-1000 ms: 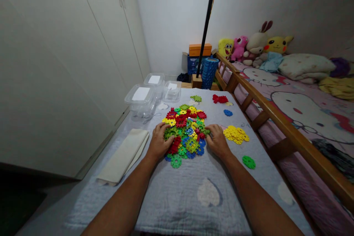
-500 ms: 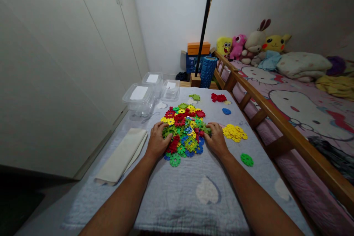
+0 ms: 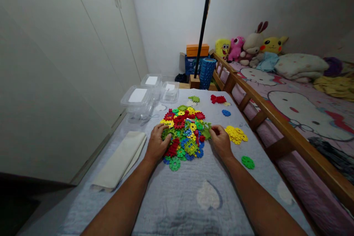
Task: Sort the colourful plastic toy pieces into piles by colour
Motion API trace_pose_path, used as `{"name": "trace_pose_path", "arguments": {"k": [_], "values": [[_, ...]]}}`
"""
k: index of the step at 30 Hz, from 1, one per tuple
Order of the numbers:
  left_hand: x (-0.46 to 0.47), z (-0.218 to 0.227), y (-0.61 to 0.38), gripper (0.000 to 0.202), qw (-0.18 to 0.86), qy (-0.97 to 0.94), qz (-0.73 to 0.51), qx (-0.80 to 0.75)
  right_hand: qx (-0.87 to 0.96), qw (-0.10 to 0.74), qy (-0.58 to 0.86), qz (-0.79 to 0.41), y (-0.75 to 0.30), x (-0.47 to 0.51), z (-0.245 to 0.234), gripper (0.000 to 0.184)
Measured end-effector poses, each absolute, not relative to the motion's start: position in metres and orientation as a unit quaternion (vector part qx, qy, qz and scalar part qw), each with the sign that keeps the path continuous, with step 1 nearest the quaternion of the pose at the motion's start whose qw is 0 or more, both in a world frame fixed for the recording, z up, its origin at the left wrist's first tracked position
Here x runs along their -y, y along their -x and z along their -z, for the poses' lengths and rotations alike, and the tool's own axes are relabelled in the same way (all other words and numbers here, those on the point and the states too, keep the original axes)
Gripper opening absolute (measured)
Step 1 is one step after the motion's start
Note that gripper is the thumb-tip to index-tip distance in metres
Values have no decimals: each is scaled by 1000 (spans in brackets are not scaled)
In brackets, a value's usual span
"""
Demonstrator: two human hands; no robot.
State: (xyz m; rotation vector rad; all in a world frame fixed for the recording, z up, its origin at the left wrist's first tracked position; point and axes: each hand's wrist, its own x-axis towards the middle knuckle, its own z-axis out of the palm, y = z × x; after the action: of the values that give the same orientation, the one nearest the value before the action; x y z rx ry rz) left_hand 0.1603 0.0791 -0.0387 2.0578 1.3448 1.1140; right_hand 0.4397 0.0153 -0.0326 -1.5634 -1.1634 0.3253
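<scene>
A heap of plastic interlocking pieces (image 3: 179,122) in red, yellow, green and blue lies mid-table. My left hand (image 3: 157,142) rests against the heap's left side, its thumb apart from the fingers, touching green pieces. At the heap's right edge my right hand (image 3: 220,139) pinches an olive-green interlocking piece (image 3: 206,133) between thumb and fingers. Just right of that hand lies a pile of yellow notched discs (image 3: 236,135). A group of green discs (image 3: 248,162) sits nearer me, a blue group (image 3: 226,113) and red pieces (image 3: 218,99) farther back, and olive-green pieces (image 3: 194,99) behind the heap.
Clear plastic boxes (image 3: 137,106) with white labels stand at the back left. A folded beige cloth (image 3: 120,160) lies on the left of the cloth-covered table (image 3: 188,195). A wooden bed rail (image 3: 256,107) runs along the right side, and a black pole (image 3: 204,22) rises behind.
My right hand has drawn slightly right and down, with the olive-green piece now at its fingertips. My left hand stays at the heap's left side.
</scene>
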Motion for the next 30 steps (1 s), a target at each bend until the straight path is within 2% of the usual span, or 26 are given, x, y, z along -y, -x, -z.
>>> {"name": "trace_pose_path", "arguments": {"k": [6, 12, 18, 22, 26, 30], "values": [[-81, 40, -160, 33, 207, -727, -411, -509, 418, 595, 638, -254, -461, -62, 16, 29], [-81, 43, -161, 33, 215, -721, -409, -517, 318, 598, 667, -310, -473, -139, -2, 18], [-82, 45, -160, 33, 214, -721, -407, -519, 252, 580, 698, -335, -468, -193, 2, 19], [-82, 45, -158, 33, 207, -721, -411, -519, 217, 562, 721, -342, -469, -219, 7, 5], [-83, 45, -157, 33, 202, -721, -411, -520, 216, 541, 722, -374, -469, -239, 10, 38], [-83, 45, -157, 33, 202, -721, -410, -521, 244, 529, 711, -394, -467, -242, 13, 40]]}}
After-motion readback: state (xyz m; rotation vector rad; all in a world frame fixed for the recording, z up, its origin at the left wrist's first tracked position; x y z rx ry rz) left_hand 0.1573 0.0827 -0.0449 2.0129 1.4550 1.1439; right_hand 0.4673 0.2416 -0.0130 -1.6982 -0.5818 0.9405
